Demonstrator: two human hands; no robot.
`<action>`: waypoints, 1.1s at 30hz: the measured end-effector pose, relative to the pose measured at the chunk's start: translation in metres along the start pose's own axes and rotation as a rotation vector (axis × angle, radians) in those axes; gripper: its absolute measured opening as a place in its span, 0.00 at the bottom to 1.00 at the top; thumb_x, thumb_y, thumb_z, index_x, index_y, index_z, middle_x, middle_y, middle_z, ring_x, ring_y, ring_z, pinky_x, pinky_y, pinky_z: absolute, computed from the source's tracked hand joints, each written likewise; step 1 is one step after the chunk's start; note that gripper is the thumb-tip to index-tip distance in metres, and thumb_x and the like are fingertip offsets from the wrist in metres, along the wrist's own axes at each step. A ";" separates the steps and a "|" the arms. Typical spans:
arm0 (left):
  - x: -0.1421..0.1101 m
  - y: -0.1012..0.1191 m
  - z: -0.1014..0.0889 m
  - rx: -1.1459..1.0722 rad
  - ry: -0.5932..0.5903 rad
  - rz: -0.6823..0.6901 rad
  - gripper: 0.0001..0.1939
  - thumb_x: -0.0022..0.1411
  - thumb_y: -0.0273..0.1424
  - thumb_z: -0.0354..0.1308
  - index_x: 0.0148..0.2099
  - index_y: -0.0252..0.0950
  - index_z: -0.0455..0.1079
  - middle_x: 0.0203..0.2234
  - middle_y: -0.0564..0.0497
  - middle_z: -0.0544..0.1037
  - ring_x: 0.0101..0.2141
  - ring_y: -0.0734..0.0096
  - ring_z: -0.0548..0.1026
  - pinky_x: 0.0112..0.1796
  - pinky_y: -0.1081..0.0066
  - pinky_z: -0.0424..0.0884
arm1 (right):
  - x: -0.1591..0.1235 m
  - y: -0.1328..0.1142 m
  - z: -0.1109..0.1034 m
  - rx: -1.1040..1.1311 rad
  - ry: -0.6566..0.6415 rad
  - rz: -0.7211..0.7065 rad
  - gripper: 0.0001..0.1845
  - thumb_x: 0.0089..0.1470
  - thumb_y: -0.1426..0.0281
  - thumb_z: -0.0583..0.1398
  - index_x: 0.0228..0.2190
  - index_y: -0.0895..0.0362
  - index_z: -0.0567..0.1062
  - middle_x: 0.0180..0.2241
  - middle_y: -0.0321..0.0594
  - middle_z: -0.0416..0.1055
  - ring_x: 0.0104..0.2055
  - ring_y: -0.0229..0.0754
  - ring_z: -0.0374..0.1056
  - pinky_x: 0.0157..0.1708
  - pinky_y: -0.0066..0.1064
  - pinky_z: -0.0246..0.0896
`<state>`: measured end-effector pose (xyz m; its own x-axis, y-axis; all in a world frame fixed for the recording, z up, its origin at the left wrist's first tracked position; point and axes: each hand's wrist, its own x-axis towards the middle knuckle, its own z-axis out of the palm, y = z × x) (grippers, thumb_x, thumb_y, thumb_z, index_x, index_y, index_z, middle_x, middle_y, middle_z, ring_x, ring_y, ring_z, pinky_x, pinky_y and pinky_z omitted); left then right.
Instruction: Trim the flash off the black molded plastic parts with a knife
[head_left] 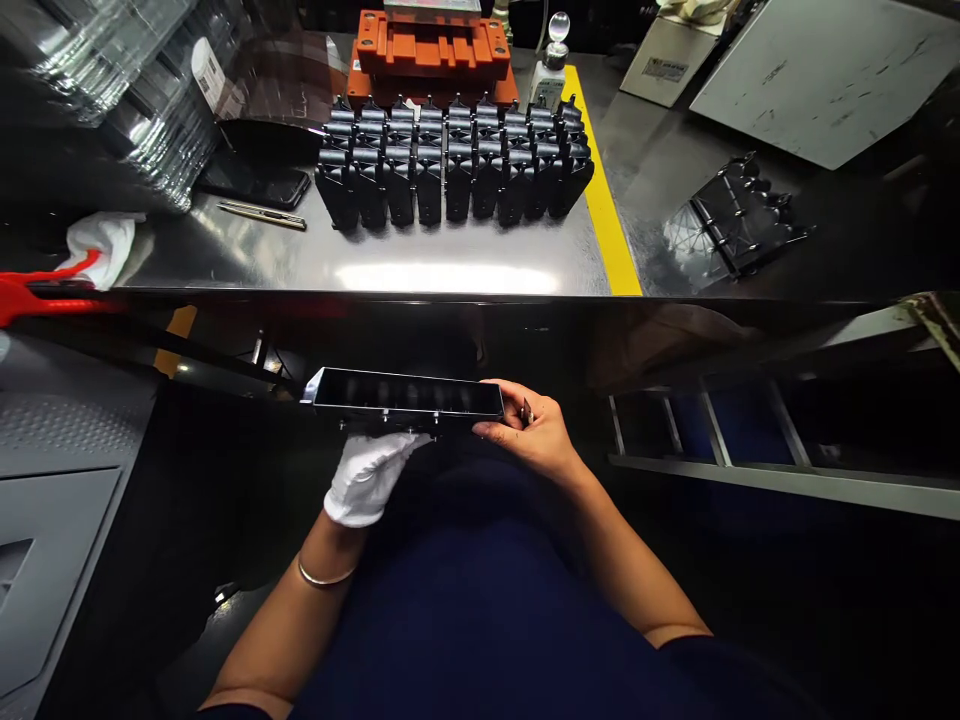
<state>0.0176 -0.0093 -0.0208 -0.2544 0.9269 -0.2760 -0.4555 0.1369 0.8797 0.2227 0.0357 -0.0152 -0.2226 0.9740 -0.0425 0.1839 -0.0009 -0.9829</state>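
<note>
Flat black part (407, 395) held in front of the body, below the tabletop edge, long axis running left-right, glossy face tilted up toward the camera, small pins along lower edge. Right hand (534, 432), bare, fingers closed around the right end, small metal tool (527, 411) pinched there too, type unclear. Left hand (371, 478) in white glove, fingers gripping the lower edge near the middle. Steel tabletop (450, 270) ahead carries rows of upright black parts (454, 165) and an orange fixture (433, 50). White label (208, 75) on clear plastic bag (157, 130) too small to read
</note>
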 end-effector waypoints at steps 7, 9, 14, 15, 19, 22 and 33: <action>0.017 0.014 0.040 -0.278 0.020 -0.145 0.10 0.45 0.35 0.69 0.32 0.41 0.75 0.37 0.54 0.81 0.44 0.62 0.77 0.47 0.58 0.73 | 0.001 -0.002 0.028 -0.221 0.089 -0.219 0.22 0.47 0.58 0.65 0.43 0.53 0.75 0.36 0.40 0.74 0.31 0.39 0.68 0.33 0.30 0.64; 0.022 0.015 0.049 -0.275 0.104 -0.105 0.11 0.43 0.31 0.70 0.32 0.39 0.75 0.33 0.55 0.81 0.39 0.66 0.78 0.46 0.63 0.74 | -0.001 -0.002 0.032 -0.265 0.098 -0.159 0.25 0.49 0.56 0.63 0.47 0.53 0.71 0.36 0.40 0.74 0.32 0.40 0.69 0.34 0.31 0.64; 0.024 0.009 0.055 -0.212 0.266 0.193 0.13 0.48 0.30 0.68 0.38 0.42 0.74 0.36 0.57 0.80 0.44 0.67 0.77 0.50 0.64 0.70 | -0.011 -0.006 0.034 -0.162 0.072 -0.038 0.16 0.61 0.59 0.51 0.44 0.54 0.70 0.28 0.35 0.68 0.27 0.36 0.64 0.31 0.28 0.61; 0.024 0.008 0.055 -0.194 0.291 0.256 0.15 0.48 0.29 0.68 0.40 0.43 0.73 0.38 0.57 0.80 0.45 0.67 0.76 0.51 0.64 0.70 | -0.013 -0.007 0.036 -0.104 0.054 -0.039 0.15 0.61 0.60 0.51 0.41 0.54 0.71 0.28 0.35 0.69 0.28 0.35 0.64 0.30 0.28 0.61; 0.020 0.003 0.056 -0.122 0.324 0.455 0.20 0.46 0.30 0.69 0.43 0.42 0.70 0.43 0.56 0.77 0.49 0.64 0.74 0.53 0.62 0.69 | -0.017 -0.005 0.051 0.105 0.016 -0.021 0.14 0.59 0.60 0.54 0.38 0.56 0.72 0.29 0.37 0.69 0.29 0.35 0.65 0.29 0.26 0.62; 0.018 0.003 0.056 -0.111 0.302 0.514 0.25 0.46 0.29 0.69 0.47 0.44 0.67 0.44 0.56 0.75 0.51 0.64 0.72 0.52 0.61 0.70 | -0.017 -0.001 0.059 0.138 0.053 0.009 0.15 0.59 0.60 0.54 0.40 0.56 0.73 0.29 0.37 0.70 0.28 0.35 0.66 0.28 0.27 0.63; 0.011 0.010 0.054 -0.008 0.368 0.505 0.30 0.46 0.26 0.69 0.51 0.48 0.65 0.49 0.56 0.72 0.51 0.67 0.72 0.52 0.63 0.70 | -0.015 0.004 0.065 0.170 0.159 0.019 0.17 0.57 0.60 0.57 0.44 0.54 0.78 0.44 0.42 0.76 0.46 0.47 0.72 0.49 0.42 0.68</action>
<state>0.0562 0.0209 0.0062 -0.7166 0.6952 0.0563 -0.2082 -0.2902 0.9341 0.1641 0.0062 -0.0301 -0.0646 0.9969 -0.0457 0.0193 -0.0445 -0.9988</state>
